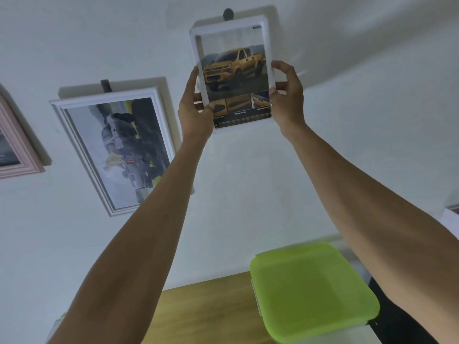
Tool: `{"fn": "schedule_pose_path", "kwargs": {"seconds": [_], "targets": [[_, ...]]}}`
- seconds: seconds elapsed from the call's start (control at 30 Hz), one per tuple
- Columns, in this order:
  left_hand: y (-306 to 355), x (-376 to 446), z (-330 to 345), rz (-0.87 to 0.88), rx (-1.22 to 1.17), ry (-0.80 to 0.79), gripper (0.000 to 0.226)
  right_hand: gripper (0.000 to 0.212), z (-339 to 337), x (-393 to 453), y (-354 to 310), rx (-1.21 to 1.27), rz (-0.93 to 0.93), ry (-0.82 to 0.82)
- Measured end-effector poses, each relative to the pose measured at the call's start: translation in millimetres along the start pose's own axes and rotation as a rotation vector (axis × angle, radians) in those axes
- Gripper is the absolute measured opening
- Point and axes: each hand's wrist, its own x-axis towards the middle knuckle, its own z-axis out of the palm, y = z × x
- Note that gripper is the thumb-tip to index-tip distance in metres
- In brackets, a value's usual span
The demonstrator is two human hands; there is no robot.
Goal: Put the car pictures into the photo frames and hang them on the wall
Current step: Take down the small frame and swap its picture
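Observation:
A white photo frame [229,23] with a picture of a yellow pickup truck [233,65] is held up against the white wall, its top edge right under a dark wall hook [228,14]. My left hand [196,108] grips the frame's lower left side. My right hand [288,95] grips its lower right side. To the left, a larger white frame [159,100] with a grey car picture [126,142] hangs tilted from another hook [105,85]. Part of a pink frame [17,145] shows at the far left edge.
Below, a box with a green lid [313,291] stands on a wooden table [203,309] against the wall. A dark object lies at the lower right edge.

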Motion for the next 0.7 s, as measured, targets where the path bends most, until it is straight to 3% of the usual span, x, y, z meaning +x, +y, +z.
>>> {"fn": "schedule_pose_path", "kwargs": {"seconds": [0.4,0.7], "targets": [[14.2,-37.4,-27.9,0.001,-0.055,-0.037,0.074,0.052,-4.2,-45.3,-28.2,0.02,0.067,0.035],[-50.0,-116.7,-96.4,-0.148,-0.038,-0.106,0.077,0.054,19.8,-168.6,-18.6,-0.045,0.281,-0.009]]}}
